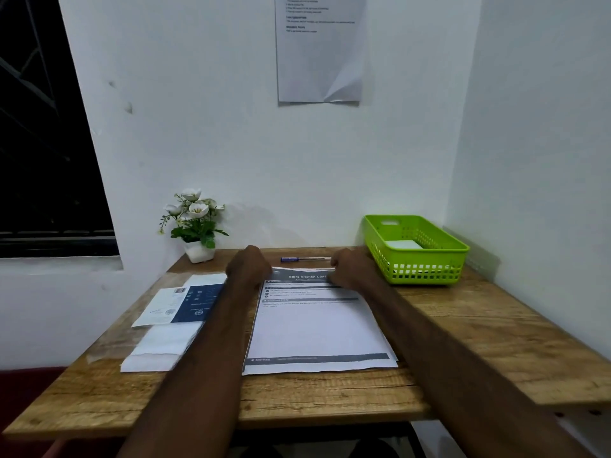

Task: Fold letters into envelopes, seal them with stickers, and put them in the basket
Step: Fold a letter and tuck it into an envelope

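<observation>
Gripping the far edge of a printed, dark-banded letter (317,325), left hand (249,266) and right hand (350,269) curl their fingers around it.

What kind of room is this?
Probably a small desk corner for paperwork: a wooden table against white walls, printed letters under the hands, a pen, and an instruction sheet on the wall.

A potted plant (195,223) and a pen (305,259) sit at the table's (479,342) far edge. A printed sheet (320,47) hangs on the wall.
</observation>
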`<state>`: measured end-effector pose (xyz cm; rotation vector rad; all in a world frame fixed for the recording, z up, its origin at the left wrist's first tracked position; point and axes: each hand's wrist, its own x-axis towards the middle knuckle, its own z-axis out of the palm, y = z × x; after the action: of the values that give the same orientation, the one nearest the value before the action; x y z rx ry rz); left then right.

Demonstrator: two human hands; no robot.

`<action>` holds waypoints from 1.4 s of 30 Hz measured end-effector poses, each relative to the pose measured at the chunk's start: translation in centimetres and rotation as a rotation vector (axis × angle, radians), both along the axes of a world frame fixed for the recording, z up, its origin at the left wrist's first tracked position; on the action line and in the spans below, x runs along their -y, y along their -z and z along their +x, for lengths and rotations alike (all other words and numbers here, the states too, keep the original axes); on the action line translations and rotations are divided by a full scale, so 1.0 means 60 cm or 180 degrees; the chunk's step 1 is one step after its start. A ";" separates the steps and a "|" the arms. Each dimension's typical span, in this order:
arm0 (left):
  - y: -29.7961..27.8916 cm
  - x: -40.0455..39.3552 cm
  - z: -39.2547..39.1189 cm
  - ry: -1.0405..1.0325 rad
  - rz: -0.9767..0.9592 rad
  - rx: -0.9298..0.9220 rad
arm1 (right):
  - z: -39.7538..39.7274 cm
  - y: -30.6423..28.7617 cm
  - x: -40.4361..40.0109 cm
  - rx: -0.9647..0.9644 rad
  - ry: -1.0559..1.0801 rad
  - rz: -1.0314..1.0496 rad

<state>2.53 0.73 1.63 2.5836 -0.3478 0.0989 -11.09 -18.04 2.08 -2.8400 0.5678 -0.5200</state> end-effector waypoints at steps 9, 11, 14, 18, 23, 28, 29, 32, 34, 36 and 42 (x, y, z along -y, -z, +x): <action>0.010 -0.001 0.006 0.0193 -0.0133 -0.0398 | -0.005 0.012 -0.001 0.0142 -0.0049 0.0072; 0.011 -0.003 0.004 0.0185 -0.0126 -0.0389 | -0.004 0.014 -0.003 0.0148 -0.0040 0.0062; 0.013 -0.002 0.006 0.0197 -0.0134 -0.0322 | -0.002 0.016 -0.003 0.0138 -0.0023 0.0082; 0.014 -0.005 0.008 0.0274 -0.0056 -0.0255 | 0.000 0.018 -0.001 0.0133 -0.0028 0.0071; 0.018 -0.008 0.017 0.0331 -0.0085 -0.0189 | 0.003 0.019 0.000 0.0090 -0.0024 0.0038; 0.017 -0.006 0.019 0.0382 -0.0666 -0.0186 | 0.002 0.019 0.001 0.0067 -0.0057 -0.0009; 0.016 -0.006 0.019 0.0406 -0.0830 -0.0203 | 0.002 0.018 0.001 0.0079 -0.0084 0.0004; 0.005 -0.009 0.017 0.0589 -0.1387 -0.0286 | 0.001 0.009 0.006 0.0232 -0.0135 0.0087; -0.007 -0.012 0.011 0.0687 -0.1746 -0.0384 | 0.001 0.001 0.009 0.0558 -0.0071 0.0231; -0.021 -0.016 0.004 0.0825 -0.2207 -0.0532 | -0.002 -0.009 0.010 0.0977 -0.0012 0.0444; -0.049 -0.028 -0.013 0.1114 -0.3092 -0.0669 | -0.004 -0.041 0.016 0.1838 -0.0249 0.1007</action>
<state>1.72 2.44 4.57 1.5345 -0.5087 -0.1085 -11.34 -18.99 4.53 -2.2520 0.3812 -1.0724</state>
